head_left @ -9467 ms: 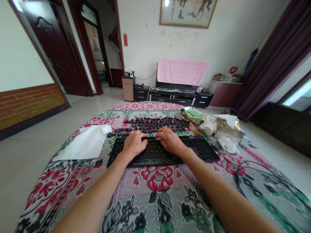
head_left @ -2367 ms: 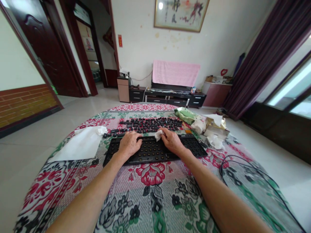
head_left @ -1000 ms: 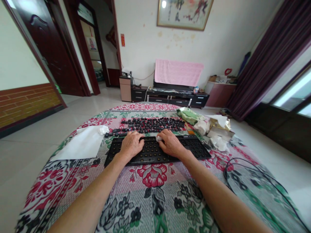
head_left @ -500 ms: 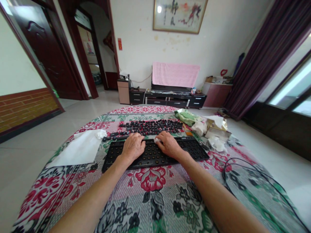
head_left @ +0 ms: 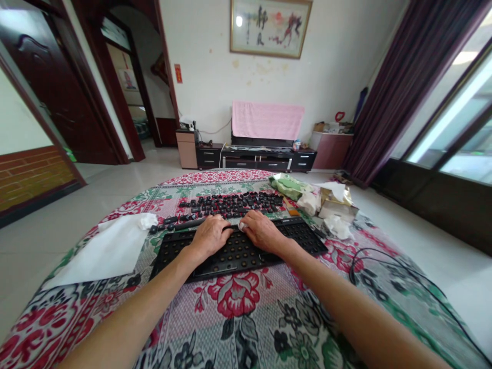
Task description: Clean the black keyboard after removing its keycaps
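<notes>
A black keyboard [head_left: 239,255] with its keycaps off lies across the patterned tablecloth, rows of small round key seats showing. My left hand [head_left: 209,237] is closed over its far edge, left of the middle, with the thumb on the top face. In the pinched fingers of my right hand [head_left: 264,233] is a small wad of white tissue [head_left: 242,226], held against the keyboard near its far edge. Beyond the keyboard, many loose black keycaps [head_left: 234,204] are spread in a band. The fingertips of both hands are partly hidden.
White paper [head_left: 103,251] lies at the left with a crumpled tissue [head_left: 147,221] at its corner. To the right are a brush [head_left: 291,209], a green packet [head_left: 290,185], a tissue box [head_left: 336,209], crumpled tissues [head_left: 338,227] and a black cable [head_left: 400,262].
The view has turned slightly to the right. My right hand with the tissue has shifted a little left along the keyboard's far edge, closer to my left hand, which keeps its hold.
</notes>
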Action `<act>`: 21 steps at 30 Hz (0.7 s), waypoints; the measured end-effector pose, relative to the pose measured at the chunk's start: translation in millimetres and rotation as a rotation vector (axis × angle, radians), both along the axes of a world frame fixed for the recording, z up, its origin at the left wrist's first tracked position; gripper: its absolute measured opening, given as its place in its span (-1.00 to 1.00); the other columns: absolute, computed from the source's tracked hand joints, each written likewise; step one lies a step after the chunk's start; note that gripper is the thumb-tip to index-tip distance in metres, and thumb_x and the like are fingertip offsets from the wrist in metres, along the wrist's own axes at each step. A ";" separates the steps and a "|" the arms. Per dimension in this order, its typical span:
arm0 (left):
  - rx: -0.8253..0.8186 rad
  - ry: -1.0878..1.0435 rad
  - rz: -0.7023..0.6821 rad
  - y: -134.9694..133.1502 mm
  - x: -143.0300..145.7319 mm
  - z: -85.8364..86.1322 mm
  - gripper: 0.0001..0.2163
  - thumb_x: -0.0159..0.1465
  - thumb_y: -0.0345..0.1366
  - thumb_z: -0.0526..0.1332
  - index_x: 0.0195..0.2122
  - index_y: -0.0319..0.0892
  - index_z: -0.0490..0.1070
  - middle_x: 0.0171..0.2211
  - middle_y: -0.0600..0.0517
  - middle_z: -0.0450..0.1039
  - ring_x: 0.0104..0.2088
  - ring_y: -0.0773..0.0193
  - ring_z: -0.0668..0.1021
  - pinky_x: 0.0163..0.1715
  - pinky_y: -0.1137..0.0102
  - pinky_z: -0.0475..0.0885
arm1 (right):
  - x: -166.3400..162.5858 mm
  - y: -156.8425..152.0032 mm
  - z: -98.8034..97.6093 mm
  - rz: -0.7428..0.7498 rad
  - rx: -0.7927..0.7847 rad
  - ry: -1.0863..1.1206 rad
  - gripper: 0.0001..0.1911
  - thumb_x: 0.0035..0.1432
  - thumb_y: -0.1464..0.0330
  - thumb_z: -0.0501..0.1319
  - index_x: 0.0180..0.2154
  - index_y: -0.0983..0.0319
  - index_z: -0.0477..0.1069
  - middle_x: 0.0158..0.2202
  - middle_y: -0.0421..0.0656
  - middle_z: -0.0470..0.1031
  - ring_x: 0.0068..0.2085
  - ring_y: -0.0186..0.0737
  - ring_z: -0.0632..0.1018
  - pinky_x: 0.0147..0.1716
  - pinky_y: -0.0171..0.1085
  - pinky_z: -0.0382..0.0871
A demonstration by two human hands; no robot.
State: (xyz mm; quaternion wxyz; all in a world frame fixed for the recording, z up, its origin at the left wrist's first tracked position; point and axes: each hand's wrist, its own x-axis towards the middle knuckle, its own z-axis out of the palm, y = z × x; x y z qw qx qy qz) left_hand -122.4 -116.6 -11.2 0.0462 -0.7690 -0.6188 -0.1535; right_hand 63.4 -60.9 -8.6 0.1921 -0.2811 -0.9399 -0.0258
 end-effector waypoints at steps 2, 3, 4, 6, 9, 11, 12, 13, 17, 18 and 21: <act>0.000 0.004 0.006 0.0 0.6 1.3 -0.76 0.25 -0.22 0.07 -0.26 -0.12 0.52 -0.31 -0.03 0.46 -0.24 0.21 0.47 -0.16 0.33 0.33 | 3.1 4.2 3.1 0.069 -0.017 -0.024 -0.84 0.22 0.44 0.04 -0.25 0.28 0.37 -0.27 -0.08 0.32 -0.22 -0.23 0.34 -0.17 -0.24 0.23; -0.001 0.005 0.004 -0.3 1.1 1.6 -0.76 0.26 -0.22 0.06 -0.26 -0.12 0.52 -0.31 -0.03 0.46 -0.24 0.21 0.47 -0.15 0.32 0.33 | 4.6 5.6 4.4 0.094 -0.023 -0.032 -0.85 0.21 0.45 0.04 -0.25 0.29 0.37 -0.27 -0.08 0.31 -0.22 -0.23 0.34 -0.18 -0.25 0.23; -0.003 0.006 -0.002 -0.6 1.5 1.8 -0.75 0.26 -0.22 0.05 -0.26 -0.13 0.51 -0.31 -0.03 0.46 -0.24 0.21 0.47 -0.14 0.32 0.32 | 5.9 6.4 5.5 0.110 -0.025 -0.037 -0.85 0.21 0.46 0.04 -0.25 0.29 0.37 -0.27 -0.08 0.31 -0.23 -0.24 0.34 -0.18 -0.25 0.24; -0.006 0.003 -0.013 -1.4 1.8 1.9 -0.75 0.26 -0.23 0.05 -0.26 -0.14 0.51 -0.32 -0.04 0.45 -0.24 0.21 0.46 -0.15 0.32 0.32 | 7.5 6.2 7.1 0.122 -0.019 -0.042 -0.84 0.21 0.47 0.02 -0.25 0.30 0.36 -0.27 -0.08 0.31 -0.23 -0.23 0.34 -0.18 -0.25 0.24; -0.005 -0.003 -0.020 -2.2 1.7 2.5 -0.76 0.26 -0.23 0.06 -0.25 -0.14 0.51 -0.32 -0.03 0.45 -0.25 0.21 0.46 -0.16 0.32 0.32 | 6.4 2.7 8.9 0.109 -0.009 -0.063 -0.83 0.22 0.47 0.00 -0.24 0.29 0.36 -0.25 -0.07 0.30 -0.21 -0.22 0.33 -0.17 -0.24 0.24; -0.008 -0.003 -0.012 -2.5 1.7 3.5 -0.76 0.26 -0.22 0.06 -0.24 -0.13 0.51 -0.32 -0.03 0.44 -0.25 0.22 0.46 -0.16 0.33 0.33 | 4.1 0.1 10.1 0.082 -0.002 -0.094 -0.82 0.22 0.48 -0.01 -0.24 0.30 0.36 -0.25 -0.06 0.30 -0.21 -0.22 0.33 -0.17 -0.24 0.24; -0.013 0.000 -0.007 -2.6 1.8 4.2 -0.76 0.26 -0.22 0.06 -0.24 -0.13 0.51 -0.32 -0.02 0.44 -0.25 0.22 0.46 -0.17 0.34 0.33 | 3.0 -0.8 10.6 0.065 0.004 -0.109 -0.81 0.22 0.49 -0.01 -0.24 0.30 0.36 -0.25 -0.06 0.30 -0.21 -0.22 0.33 -0.17 -0.24 0.24; -0.018 0.004 -0.002 -2.7 1.9 4.9 -0.76 0.26 -0.22 0.07 -0.24 -0.13 0.51 -0.32 -0.02 0.44 -0.25 0.23 0.46 -0.17 0.34 0.33 | 2.1 -1.4 11.0 0.051 0.010 -0.120 -0.81 0.21 0.50 -0.02 -0.25 0.30 0.35 -0.25 -0.06 0.30 -0.22 -0.22 0.33 -0.18 -0.24 0.24; -0.036 0.015 -0.002 -3.2 2.5 7.6 -0.77 0.26 -0.21 0.07 -0.25 -0.13 0.51 -0.32 -0.02 0.44 -0.25 0.22 0.45 -0.18 0.34 0.33 | 2.8 -0.8 11.3 0.029 0.009 -0.132 -0.79 0.20 0.53 -0.04 -0.26 0.29 0.35 -0.26 -0.07 0.29 -0.23 -0.23 0.32 -0.19 -0.26 0.24; -0.036 0.014 -0.004 -3.3 2.6 8.1 -0.76 0.26 -0.22 0.07 -0.25 -0.13 0.51 -0.32 -0.02 0.44 -0.25 0.22 0.45 -0.18 0.34 0.33 | 4.0 -0.2 11.2 0.023 0.005 -0.133 -0.79 0.20 0.53 -0.05 -0.27 0.29 0.35 -0.26 -0.07 0.29 -0.23 -0.23 0.32 -0.19 -0.26 0.24; -0.033 0.015 -0.008 -4.0 2.9 8.7 -0.76 0.26 -0.22 0.06 -0.27 -0.14 0.51 -0.32 -0.02 0.44 -0.26 0.21 0.45 -0.19 0.33 0.34 | 8.4 1.5 11.2 -0.006 -0.001 -0.145 -0.78 0.20 0.54 -0.05 -0.29 0.29 0.35 -0.25 -0.05 0.29 -0.22 -0.22 0.33 -0.17 -0.26 0.23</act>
